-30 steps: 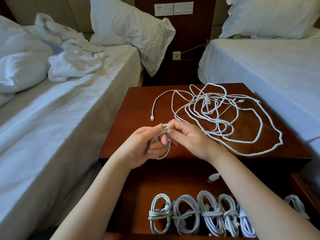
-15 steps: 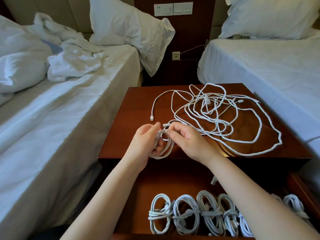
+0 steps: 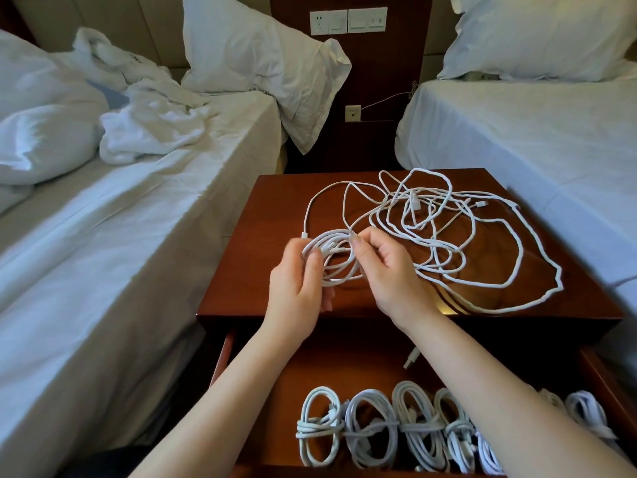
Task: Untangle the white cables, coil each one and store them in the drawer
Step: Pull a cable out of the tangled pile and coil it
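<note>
Head | left grip (image 3: 296, 288), right grip (image 3: 393, 274) pinch coil (image 3: 332, 240) | nightstand (image 3: 275, 215) between left bed (image 3: 138, 236), right bed (image 3: 517, 132)

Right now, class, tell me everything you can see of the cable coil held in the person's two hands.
The cable coil is thin, smooth white cord, plastic-looking, wound into several loose, uneven oval loops with no wrap binding them. It sits over the front-left part of the nightstand top. The left hand grips its left side, and the right hand pinches its upper right edge with its fingers. Whether it connects to the tangle behind cannot be told.
</note>
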`<act>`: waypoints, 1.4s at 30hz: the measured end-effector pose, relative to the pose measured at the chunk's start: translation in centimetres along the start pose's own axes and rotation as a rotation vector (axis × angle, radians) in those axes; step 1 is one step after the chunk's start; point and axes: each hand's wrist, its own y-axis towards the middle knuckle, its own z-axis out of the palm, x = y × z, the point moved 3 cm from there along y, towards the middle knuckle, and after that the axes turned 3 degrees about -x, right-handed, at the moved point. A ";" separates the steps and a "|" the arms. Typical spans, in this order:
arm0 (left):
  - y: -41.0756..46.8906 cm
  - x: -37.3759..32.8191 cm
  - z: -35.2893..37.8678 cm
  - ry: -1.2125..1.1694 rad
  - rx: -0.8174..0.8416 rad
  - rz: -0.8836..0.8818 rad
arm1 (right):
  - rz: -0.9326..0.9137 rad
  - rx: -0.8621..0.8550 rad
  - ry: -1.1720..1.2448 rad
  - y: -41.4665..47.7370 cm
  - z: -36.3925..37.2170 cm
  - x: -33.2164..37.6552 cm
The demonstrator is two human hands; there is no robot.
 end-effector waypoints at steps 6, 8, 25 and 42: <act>-0.3 -0.5 0.2 0.010 -0.213 0.099 | -0.042 0.024 -0.002 -0.5 0.7 0.8; -0.2 0.0 0.0 0.069 -0.268 0.130 | -0.046 0.027 -0.012 -0.5 0.7 0.9; 2.1 1.7 -3.2 0.045 -0.533 0.003 | -0.003 0.269 -0.125 -1.4 2.5 -0.3; -0.5 -1.0 0.4 -0.105 0.537 -0.139 | 0.253 0.303 0.251 0.5 -0.5 -1.1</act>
